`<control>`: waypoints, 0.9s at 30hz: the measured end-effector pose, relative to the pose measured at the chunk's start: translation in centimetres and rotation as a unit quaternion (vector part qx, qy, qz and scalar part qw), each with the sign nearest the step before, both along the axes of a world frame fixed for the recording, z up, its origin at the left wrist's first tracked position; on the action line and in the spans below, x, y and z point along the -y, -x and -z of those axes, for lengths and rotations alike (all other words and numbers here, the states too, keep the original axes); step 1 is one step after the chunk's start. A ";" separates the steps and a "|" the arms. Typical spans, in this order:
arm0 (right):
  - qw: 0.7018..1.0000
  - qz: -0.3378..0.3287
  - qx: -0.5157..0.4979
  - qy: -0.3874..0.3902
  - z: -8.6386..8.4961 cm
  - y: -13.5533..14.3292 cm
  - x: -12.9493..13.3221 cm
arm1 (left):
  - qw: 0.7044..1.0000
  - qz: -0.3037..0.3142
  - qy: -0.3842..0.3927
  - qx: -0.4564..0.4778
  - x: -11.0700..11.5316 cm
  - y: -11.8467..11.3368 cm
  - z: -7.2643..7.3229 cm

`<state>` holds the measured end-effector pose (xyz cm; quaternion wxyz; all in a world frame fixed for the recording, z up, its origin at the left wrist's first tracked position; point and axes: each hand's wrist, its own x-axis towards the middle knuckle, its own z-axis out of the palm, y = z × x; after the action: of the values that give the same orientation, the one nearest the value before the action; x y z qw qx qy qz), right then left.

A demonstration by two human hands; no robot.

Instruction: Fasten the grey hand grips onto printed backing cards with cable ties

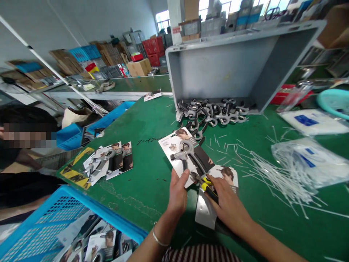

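While left hand (177,194) pinches card (165,145) (gray tool (180,156) on it), right hand (227,202) grips pliers (209,190).

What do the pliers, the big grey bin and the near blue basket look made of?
Pliers: likely metal head, dark grey; yellow-and-black handles look plastic or rubber-coated.
Grey bin: probably rigid plastic, dull, with a moulded rim.
Blue basket: seemingly plastic, slightly glossy, with latticed walls.

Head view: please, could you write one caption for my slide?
Left hand holds a card with a grey hand grip; right hand holds pliers near its lower edge, above a green table.
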<state>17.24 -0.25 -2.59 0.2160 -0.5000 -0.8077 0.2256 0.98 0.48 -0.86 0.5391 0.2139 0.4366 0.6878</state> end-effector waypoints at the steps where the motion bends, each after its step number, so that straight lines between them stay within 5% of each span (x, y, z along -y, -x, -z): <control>1: 1.000 0.002 -0.001 0.005 0.2 0.0 0.1 | 1.000 -0.002 0.001 -0.001 0.0 0.1 0.0; 14: 0.996 0.028 -0.047 0.064 0.4 0.0 0.2 | 0.999 0.001 0.004 -0.046 0.1 0.0 1.1; 19: 0.978 0.015 -0.135 0.160 0.4 0.3 0.8 | 0.998 0.013 0.011 -0.058 0.2 0.3 1.2; 24: 0.913 0.036 -0.211 0.347 0.5 -0.2 1.8 | 0.995 0.040 0.013 -0.089 0.6 0.6 0.4; 27: 0.932 0.065 -0.199 0.296 1.6 -1.7 2.7 | 0.989 0.056 0.004 -0.134 0.5 0.8 0.1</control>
<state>18.98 -2.93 -4.20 0.2286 -0.5375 -0.6104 0.5351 0.19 0.03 -1.00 0.5142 0.3258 0.4951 0.6200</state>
